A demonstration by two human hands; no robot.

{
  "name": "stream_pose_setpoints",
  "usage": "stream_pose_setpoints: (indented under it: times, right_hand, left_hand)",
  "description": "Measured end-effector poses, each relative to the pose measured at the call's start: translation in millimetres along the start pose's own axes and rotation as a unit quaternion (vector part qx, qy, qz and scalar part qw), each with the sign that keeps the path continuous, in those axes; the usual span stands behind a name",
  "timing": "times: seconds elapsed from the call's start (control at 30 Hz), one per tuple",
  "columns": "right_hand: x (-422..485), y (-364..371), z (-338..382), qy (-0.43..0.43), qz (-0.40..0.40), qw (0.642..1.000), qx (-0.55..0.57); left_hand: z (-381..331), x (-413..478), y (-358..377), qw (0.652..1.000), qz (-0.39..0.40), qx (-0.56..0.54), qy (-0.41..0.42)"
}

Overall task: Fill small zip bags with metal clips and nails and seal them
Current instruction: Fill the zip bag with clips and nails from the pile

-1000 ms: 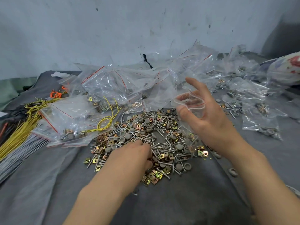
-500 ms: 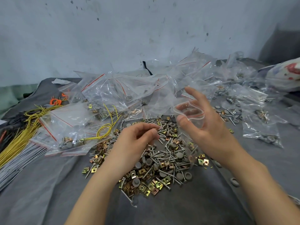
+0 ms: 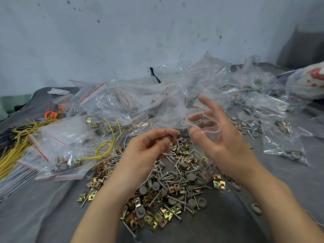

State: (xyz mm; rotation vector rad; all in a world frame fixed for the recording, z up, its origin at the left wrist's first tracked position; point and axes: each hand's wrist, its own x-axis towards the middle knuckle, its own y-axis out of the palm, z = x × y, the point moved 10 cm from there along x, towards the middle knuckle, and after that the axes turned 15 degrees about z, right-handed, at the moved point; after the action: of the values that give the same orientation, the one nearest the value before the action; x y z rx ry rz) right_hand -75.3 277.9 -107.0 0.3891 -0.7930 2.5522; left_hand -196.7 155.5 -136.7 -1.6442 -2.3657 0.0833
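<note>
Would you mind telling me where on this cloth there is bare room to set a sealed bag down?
Bare grey cloth lies at the near left, between the grey rods and the pile of clips and nails, and at the near right, in front of the filled bags. The pile and the bag heap behind it are crowded.

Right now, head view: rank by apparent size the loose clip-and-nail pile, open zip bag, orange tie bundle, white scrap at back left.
1. clip-and-nail pile
2. open zip bag, held in the right hand
3. orange tie bundle and white scrap: these look alike and both lie far back, so they are not ranked.
</note>
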Motion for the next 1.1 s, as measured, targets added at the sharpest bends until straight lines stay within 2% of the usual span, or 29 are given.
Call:
stream_pose_setpoints:
  times: [0.2,0.47,0.73,1.1]
  right_hand:
    - [2.2,1.7,-2.6,-0.001,0.006,1.000,-0.002]
    - [1.6,5.7,-3.7,0.001,0.012,1.000,0.001]
    - [4.6,-0.8,-6.7,0.002,-0.014,1.000,0.026]
    - [8.7,-0.1,-7.2,-0.003,-0.013,0.999,0.046]
  left_hand:
    - [5.4,0.5,-7.5,0.999,-0.002,-0.033,0.000]
    - [7.4,-1.8,-20.9,0.992,-0.090,-0.086,-0.006]
    - [9.1,-1.0,-23.3,0.975,-0.104,-0.195,-0.003]
    - [13.3,1.4,-27.9,0.976,-0.127,-0.178,-0.022]
